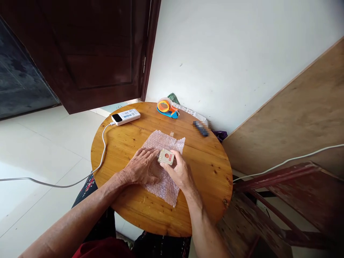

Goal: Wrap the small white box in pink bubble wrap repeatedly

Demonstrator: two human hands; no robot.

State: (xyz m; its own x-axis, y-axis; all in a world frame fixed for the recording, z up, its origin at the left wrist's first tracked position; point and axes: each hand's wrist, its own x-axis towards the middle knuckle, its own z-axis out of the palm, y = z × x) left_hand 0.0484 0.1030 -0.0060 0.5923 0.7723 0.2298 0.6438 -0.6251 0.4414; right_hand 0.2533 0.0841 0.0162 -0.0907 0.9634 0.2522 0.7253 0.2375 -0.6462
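Note:
A sheet of bubble wrap (168,190) lies spread on the round wooden table in front of me. My left hand (141,166) rests flat on its left side, fingers stretched out and thumb apart. Between the thumb and fingers of my right hand (182,170) is a small pale box (166,156) with a red mark on its face. The box is over the middle of the bubble wrap, close to my left fingertips. Whether it touches the wrap, I cannot tell.
An orange and blue tape dispenser (167,107) stands at the table's (209,186) far edge. A white power bank (126,116) with a cable (103,150) lies at the back left. One dark, blurred object (200,128) is at the back right. A wooden chair (285,200) stands right of the table.

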